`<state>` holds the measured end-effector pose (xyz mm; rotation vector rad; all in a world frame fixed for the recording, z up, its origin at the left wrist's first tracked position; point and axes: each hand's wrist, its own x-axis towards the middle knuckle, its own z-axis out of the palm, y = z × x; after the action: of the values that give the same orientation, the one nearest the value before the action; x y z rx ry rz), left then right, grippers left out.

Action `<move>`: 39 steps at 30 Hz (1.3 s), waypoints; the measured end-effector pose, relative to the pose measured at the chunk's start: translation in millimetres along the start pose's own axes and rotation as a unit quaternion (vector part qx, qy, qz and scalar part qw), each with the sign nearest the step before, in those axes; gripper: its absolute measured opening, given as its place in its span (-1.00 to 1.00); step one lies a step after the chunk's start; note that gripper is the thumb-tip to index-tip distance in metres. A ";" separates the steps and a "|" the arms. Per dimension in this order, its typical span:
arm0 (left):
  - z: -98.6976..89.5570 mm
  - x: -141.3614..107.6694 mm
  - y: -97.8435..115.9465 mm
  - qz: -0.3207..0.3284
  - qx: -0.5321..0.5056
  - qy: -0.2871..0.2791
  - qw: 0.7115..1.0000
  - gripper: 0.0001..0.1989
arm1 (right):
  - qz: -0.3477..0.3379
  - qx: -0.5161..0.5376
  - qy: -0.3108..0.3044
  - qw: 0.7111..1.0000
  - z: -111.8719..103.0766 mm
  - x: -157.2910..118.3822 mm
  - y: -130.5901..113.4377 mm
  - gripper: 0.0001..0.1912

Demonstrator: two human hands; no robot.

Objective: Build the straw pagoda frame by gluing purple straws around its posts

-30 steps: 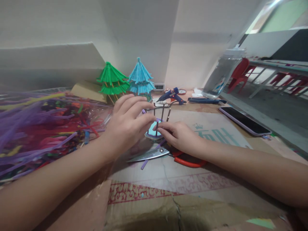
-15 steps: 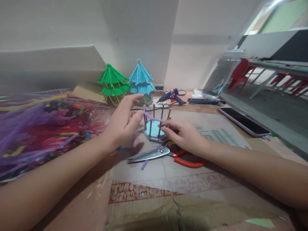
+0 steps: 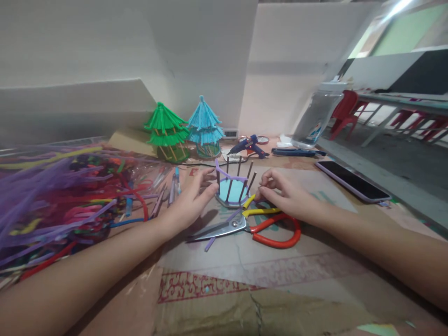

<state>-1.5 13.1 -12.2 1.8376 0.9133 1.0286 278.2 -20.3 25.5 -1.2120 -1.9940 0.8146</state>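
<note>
Cardboard sheet point(image 3: 199, 317) covers the work surface from centre to bottom of frame. Heap of pipe cleaners point(image 3: 59, 191), mostly purple and red, fills the left; clear plastic jug point(image 3: 311, 119) stands at upper right. Left hand point(image 3: 194, 196), left of centre: thumb and fingers spread, tips just beside the leftmost post; contact cannot be told. Right hand point(image 3: 282, 191), right of centre: fingers loosely curled, thumb near index; cannot tell whether the tips meet or pinch anything. Hands are apart from each other. Scissors point(image 3: 235, 225) lie below and between them, blades to the left, red and yellow handles to the right, yellow one just below the right fingertips. Smartphone point(image 3: 352, 180) lies flat at right. Green pavilion point(image 3: 165, 123) and blue pavilion point(image 3: 205, 121) stand upper centre-left. Post-ringed base point(image 3: 233, 191), light blue on top, sits at frame centre, between the hands; roughly polygonal, no clear long axis, dark posts upright or leaning outward at right. Glue gun point(image 3: 250, 145) lies behind it. Key relation: purple pipe-cleaner strip point(image 3: 227, 176) on the posts slopes from a raised end at upper left down rightward; raised end nearer the left hand, lower end towards the right.
</note>
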 end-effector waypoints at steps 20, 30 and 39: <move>5.5 12.1 2.0 -0.021 0.040 0.025 0.999 -0.39 | 0.052 0.155 0.003 0.987 4.0 48.0 42.2 -0.79; 1.7 10.8 -0.8 0.017 0.160 0.020 0.987 -0.48 | -0.122 -0.109 0.221 0.961 -3.6 25.3 16.5 -0.84; 3.2 12.1 3.5 0.021 0.165 0.001 0.986 -0.67 | -0.087 -0.178 0.094 0.976 15.3 11.3 -5.9 -0.71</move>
<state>6.9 21.2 -6.5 2.1361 1.1030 0.9480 259.2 -14.9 23.4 -1.2331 -2.1061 0.2501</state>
